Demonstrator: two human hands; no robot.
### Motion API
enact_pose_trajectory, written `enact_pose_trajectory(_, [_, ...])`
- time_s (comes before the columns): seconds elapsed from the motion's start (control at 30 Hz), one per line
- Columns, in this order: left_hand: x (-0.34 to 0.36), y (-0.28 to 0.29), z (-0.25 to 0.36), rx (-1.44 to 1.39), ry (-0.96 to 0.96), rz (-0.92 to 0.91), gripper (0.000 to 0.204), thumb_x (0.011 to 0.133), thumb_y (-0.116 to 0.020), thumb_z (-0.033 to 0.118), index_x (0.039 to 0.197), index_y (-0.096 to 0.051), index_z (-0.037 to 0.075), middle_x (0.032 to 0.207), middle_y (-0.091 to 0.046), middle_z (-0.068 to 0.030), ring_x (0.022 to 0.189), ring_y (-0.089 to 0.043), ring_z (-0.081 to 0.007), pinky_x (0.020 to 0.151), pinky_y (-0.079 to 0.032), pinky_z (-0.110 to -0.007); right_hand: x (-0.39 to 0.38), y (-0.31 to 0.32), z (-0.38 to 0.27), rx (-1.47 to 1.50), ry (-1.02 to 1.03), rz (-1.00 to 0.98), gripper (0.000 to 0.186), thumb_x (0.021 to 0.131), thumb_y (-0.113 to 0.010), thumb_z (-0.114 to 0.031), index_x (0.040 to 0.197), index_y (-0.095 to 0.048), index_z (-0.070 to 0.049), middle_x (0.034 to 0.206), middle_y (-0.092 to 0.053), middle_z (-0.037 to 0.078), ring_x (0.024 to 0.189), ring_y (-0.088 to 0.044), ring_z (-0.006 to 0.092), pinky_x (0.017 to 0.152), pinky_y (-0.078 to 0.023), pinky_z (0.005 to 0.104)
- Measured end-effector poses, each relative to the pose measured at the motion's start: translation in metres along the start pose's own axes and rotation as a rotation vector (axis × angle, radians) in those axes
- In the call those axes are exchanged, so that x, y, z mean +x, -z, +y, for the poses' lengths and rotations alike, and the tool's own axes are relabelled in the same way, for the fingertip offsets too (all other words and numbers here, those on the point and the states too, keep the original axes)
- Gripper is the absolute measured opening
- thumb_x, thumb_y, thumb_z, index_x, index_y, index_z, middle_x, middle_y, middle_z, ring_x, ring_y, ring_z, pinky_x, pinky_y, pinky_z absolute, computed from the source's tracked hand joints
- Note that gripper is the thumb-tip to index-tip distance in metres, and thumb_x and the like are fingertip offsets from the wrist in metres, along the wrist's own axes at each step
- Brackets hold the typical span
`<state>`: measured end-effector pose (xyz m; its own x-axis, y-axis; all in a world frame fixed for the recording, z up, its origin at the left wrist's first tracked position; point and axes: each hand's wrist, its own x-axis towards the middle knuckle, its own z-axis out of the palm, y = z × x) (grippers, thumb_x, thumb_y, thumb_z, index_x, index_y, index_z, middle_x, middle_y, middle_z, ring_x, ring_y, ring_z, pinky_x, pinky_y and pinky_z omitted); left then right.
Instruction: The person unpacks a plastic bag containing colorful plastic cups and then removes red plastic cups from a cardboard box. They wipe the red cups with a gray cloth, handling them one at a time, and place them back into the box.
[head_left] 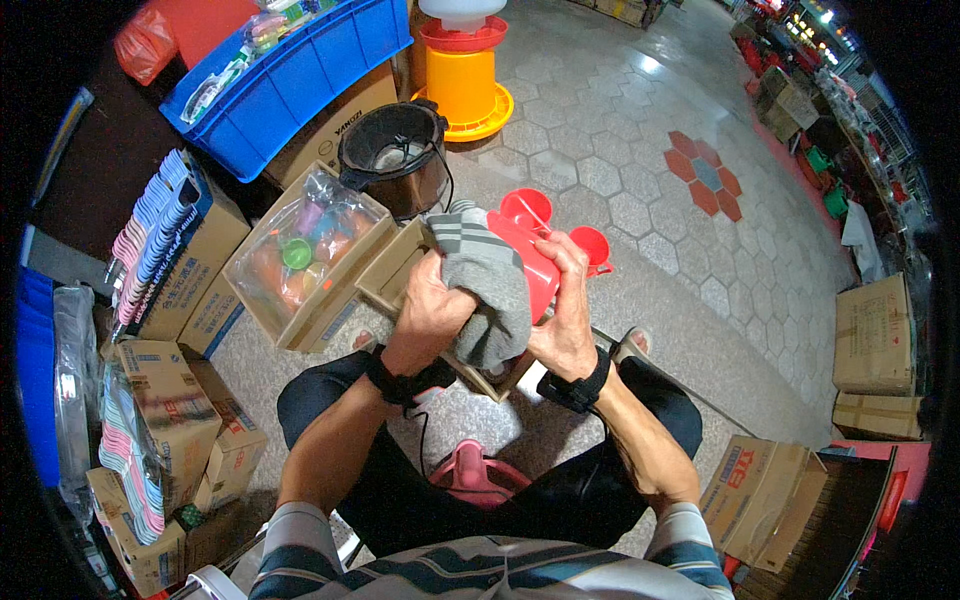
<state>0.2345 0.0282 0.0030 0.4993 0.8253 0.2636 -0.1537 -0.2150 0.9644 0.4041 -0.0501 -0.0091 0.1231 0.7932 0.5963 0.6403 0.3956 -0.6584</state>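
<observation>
My left hand (pixel 432 315) is closed on a grey cloth (pixel 485 285) with darker stripes at one end, bunched in front of me. My right hand (pixel 565 310) grips a smooth red plastic piece (pixel 527 262), its fingers over the far edge and its thumb side by the cloth. Cloth and red piece press against each other between my hands. Just beyond are two round red plastic cups (pixel 525 208) (pixel 589 248); whether they join the held piece I cannot tell. Black bands circle both my wrists.
A cardboard box (pixel 340 300) of plastic-wrapped colourful items stands at left, beside a dark pot (pixel 393 150) with a cord. Behind are a blue crate (pixel 300 90) and a yellow-and-red feeder (pixel 465 85). Cartons (pixel 875 335) line the right. Pink plastic (pixel 468 470) shows between my legs.
</observation>
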Motion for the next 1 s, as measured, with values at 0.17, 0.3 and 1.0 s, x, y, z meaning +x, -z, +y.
enact_pose_trajectory(0.17, [0.001, 0.012, 0.007, 0.129, -0.077, 0.022, 0.018, 0.095, -0.058, 0.011, 0.108, -0.064, -0.001, 0.106, -0.067, -0.0083, 0.098, -0.064, -0.0195, 0.091, -0.051, -0.034, 0.002, 0.000, 0.001, 0.010, 0.027, -0.005, 0.093, 0.064, -0.092, -0.017, 0.140, -0.040, -0.006, 0.143, -0.040, 0.023, 0.131, -0.045, 0.0416, 0.110, -0.039, 0.0501])
enact_pose_trajectory(0.3, [0.002, 0.020, 0.016, 0.097, 0.064, -0.063, 0.031, 0.096, -0.062, 0.017, 0.123, -0.057, 0.001, 0.113, -0.064, -0.0087, 0.106, -0.062, -0.0193, 0.094, -0.049, -0.035, 0.006, 0.003, 0.000, 0.043, -0.022, 0.041, 0.101, 0.064, -0.091, -0.013, 0.146, -0.034, -0.003, 0.144, -0.041, 0.023, 0.133, -0.044, 0.0410, 0.113, -0.037, 0.0494])
enact_pose_trajectory(1.0, [0.003, 0.018, 0.018, 0.049, 0.037, -0.195, 0.015, 0.093, -0.060, 0.009, 0.106, -0.062, 0.002, 0.104, -0.065, -0.0032, 0.097, -0.061, -0.0129, 0.089, -0.049, -0.031, 0.013, 0.025, -0.001, 0.612, -0.549, -0.171, 0.088, 0.086, -0.079, -0.031, 0.151, -0.029, -0.001, 0.150, -0.040, 0.021, 0.137, -0.043, 0.0268, 0.114, -0.037, 0.0412])
